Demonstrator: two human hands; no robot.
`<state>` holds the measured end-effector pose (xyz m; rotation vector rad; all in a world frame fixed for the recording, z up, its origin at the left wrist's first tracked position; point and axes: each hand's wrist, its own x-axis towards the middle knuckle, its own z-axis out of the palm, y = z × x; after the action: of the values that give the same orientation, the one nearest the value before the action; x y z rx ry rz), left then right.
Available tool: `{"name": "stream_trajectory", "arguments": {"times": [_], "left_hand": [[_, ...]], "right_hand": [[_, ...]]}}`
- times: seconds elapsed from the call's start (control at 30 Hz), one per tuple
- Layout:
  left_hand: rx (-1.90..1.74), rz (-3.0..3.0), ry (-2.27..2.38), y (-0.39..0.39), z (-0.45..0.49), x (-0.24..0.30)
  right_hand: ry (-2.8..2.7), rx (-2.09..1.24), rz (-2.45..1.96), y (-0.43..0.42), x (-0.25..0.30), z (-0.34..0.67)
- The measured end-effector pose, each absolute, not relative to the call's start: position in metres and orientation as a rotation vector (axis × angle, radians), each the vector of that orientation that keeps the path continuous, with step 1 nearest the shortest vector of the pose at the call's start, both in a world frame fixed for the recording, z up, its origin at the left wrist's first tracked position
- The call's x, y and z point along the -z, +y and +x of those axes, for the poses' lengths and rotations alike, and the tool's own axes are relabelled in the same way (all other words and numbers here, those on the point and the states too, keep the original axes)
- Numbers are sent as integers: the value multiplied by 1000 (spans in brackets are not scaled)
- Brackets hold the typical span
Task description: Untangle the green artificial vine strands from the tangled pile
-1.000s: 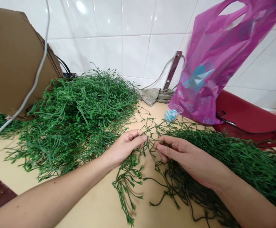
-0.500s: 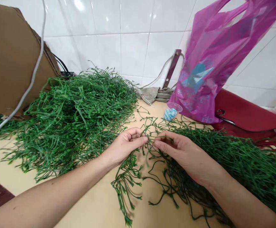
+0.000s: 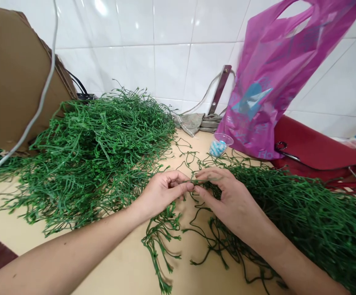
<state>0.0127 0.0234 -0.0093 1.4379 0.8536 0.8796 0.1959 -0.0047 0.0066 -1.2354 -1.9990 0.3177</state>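
Note:
My left hand (image 3: 168,190) is closed, thumb against forefinger, on a thin green plastic stem (image 3: 193,181) that crosses toward my right hand. A small bunch of green stems (image 3: 158,246) hangs below my left hand onto the table. My right hand (image 3: 224,194) has its thumb and fingers apart around the stem's other end, the fingertips very near my left ones. On the left lies a large heap of green plastic stems (image 3: 104,135). Another heap of darker green stems (image 3: 303,213) spreads under and beyond my right forearm.
A clear plastic cup (image 3: 219,145) of blue-and-white small pieces stands behind my hands. Beyond it are a pink plastic bag (image 3: 257,90) and a red bag (image 3: 316,143). A cardboard box (image 3: 15,73) and a grey cable (image 3: 39,106) are at left, and white tiles (image 3: 172,65) form the wall behind.
My right hand has moved in closer to my left, its fingers now more spread. The stem between them lies more nearly level. The view has shifted slightly.

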Motion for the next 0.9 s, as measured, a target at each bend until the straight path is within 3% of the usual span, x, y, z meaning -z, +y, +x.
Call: {"name": "stream_trajectory", "arguments": {"times": [0.13,0.37,0.7,0.9], "left_hand": [[-883,1525,922,21,13,10],[-893,1747,917,13,13,5],[-800,1696,837,13,12,8],[-842,1698,873,16,10,9]], "right_hand": [[-1957,-327,-1226,-4,-3,194],[-1930,-62,-1284,-7,2,184],[-2197,-258,-1318,-9,-8,195],[-1988,-690,-1332,-10,-18,194]]}}
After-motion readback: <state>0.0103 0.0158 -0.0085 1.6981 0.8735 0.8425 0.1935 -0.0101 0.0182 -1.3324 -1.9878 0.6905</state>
